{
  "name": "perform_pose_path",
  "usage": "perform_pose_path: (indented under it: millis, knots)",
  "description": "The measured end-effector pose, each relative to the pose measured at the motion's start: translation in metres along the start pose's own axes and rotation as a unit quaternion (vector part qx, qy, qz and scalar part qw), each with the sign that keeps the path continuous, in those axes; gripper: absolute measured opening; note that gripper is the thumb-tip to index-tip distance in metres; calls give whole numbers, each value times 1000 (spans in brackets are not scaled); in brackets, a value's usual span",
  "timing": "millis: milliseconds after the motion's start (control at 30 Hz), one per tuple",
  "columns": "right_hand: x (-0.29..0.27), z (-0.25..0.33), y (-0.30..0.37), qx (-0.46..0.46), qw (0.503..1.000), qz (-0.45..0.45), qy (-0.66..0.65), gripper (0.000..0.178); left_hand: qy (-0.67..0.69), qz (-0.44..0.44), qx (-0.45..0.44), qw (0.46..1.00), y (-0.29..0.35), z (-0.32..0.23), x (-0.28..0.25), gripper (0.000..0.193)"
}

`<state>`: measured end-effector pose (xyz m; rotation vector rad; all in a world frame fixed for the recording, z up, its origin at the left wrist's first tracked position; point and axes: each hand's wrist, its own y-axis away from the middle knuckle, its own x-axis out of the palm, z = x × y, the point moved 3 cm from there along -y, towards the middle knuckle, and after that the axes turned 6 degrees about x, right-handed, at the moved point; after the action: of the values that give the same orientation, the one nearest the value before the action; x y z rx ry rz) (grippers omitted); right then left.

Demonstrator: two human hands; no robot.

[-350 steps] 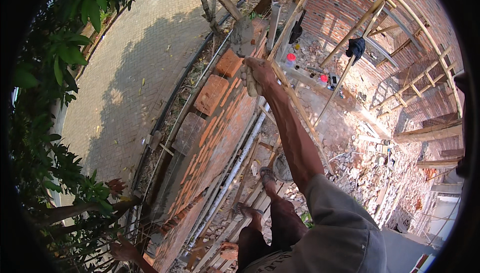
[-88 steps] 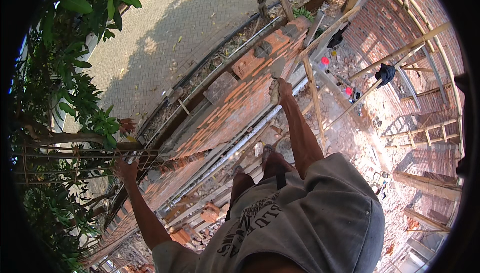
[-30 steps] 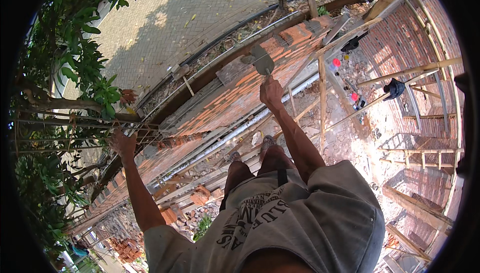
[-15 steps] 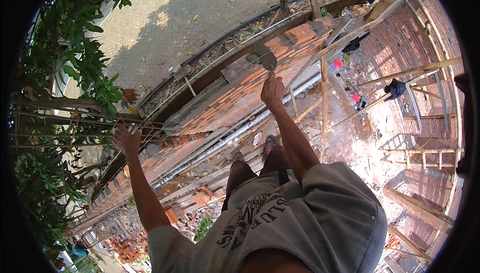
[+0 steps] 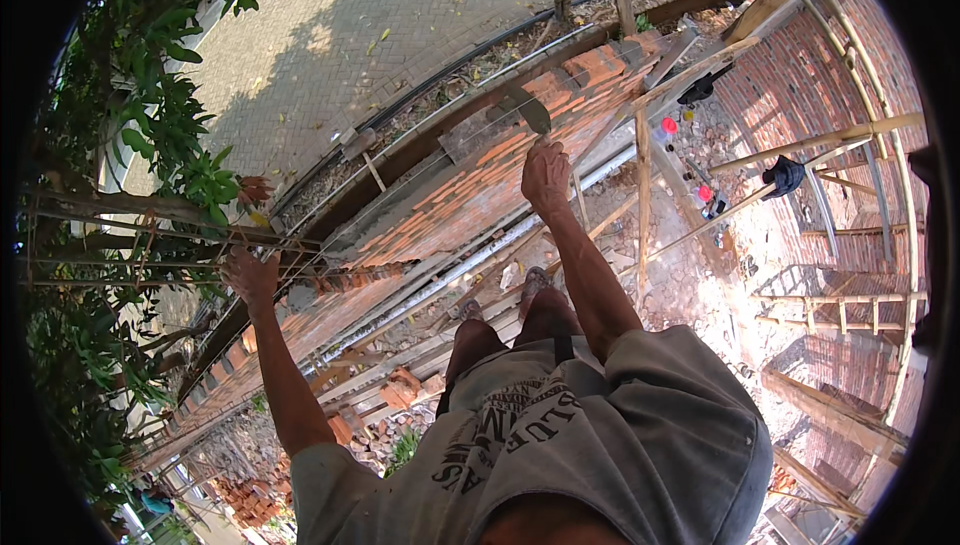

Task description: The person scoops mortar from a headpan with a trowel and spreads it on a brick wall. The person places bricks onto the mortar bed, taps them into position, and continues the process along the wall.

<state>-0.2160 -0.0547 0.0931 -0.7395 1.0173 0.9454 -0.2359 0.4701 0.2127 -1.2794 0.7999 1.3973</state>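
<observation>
In my right hand (image 5: 546, 177) is the handle of a mason's trowel (image 5: 532, 112). Its grey, mortar-smeared blade points away from me over the top of a brick wall (image 5: 440, 207), seen more edge-on than flat. A grey concrete block or mortar patch (image 5: 462, 139) lies just left of the blade. Out to the left, my left hand (image 5: 250, 275) is closed around thin steel rebar (image 5: 180, 283) that sticks out sideways at the wall's end. Part of its grip is hidden by the fingers. A taut string line runs along the wall top.
My feet (image 5: 535, 290) stand on narrow planks beside the wall, above brick rubble (image 5: 370, 445). Wooden scaffold poles (image 5: 644, 205) rise on the right, with a dark cloth (image 5: 785, 175) hung on one. Leafy branches (image 5: 150, 135) crowd the left. A paved road (image 5: 330, 35) lies beyond the wall.
The trowel blade has turned from showing its broad face to a narrower, tilted side, as my right wrist rotated. My left hand stays at the rebar, and the view has shifted slightly.
</observation>
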Motion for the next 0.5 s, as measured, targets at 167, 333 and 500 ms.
perform_pose_path:
  millis: [167, 333, 500]
  knots:
    - [10, -14, -3, 6, 999, 34, -14, 23, 4, 11, 1, 1000, 0, 2, 3, 72]
    - [13, -14, -3, -4, 997, 75, -11, 42, 20, 14, 1, 1000, 0, 2, 1, 72]
    - [6, -15, 0, -25, 998, 58, -9, 27, -4, -2, -5, 1000, 5, -2, -7, 69]
